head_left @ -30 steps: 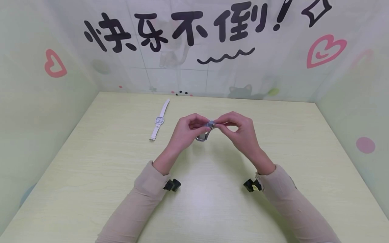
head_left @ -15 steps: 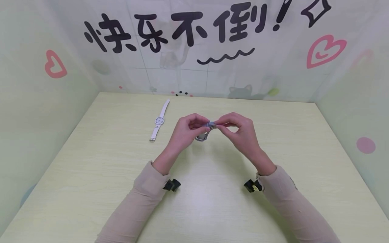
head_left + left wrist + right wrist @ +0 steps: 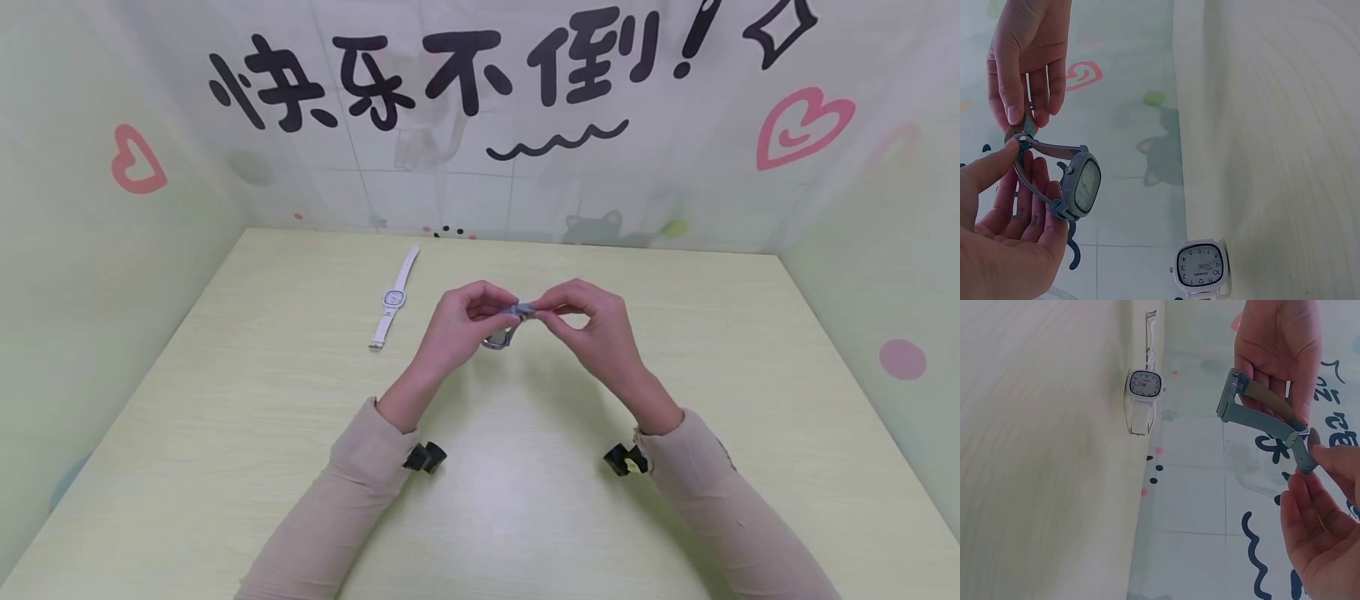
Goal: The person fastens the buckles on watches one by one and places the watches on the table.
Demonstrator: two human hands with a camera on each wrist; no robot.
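Note:
A blue-grey watch [image 3: 1082,187] hangs in a loop from its strap between both hands, above the table. The left hand [image 3: 456,327] pinches the strap at the buckle between thumb and fingers. At the strap's end, the right hand [image 3: 592,325] pinches the tip, seen closely in the right wrist view, where the strap [image 3: 1260,420] passes through the buckle. The watch face shows in the left wrist view; its case [image 3: 1229,395] is edge-on in the right wrist view. Fingers partly cover the strap in the head view.
A white watch [image 3: 393,298] lies stretched out on the table [image 3: 495,500], left of the hands. Printed walls stand behind and on both sides of the table. A small black device is on each sleeve cuff.
The right hand has shifted very slightly to the right along the strap, and a little more of the strap shows between the hands. The left hand has stayed in place.

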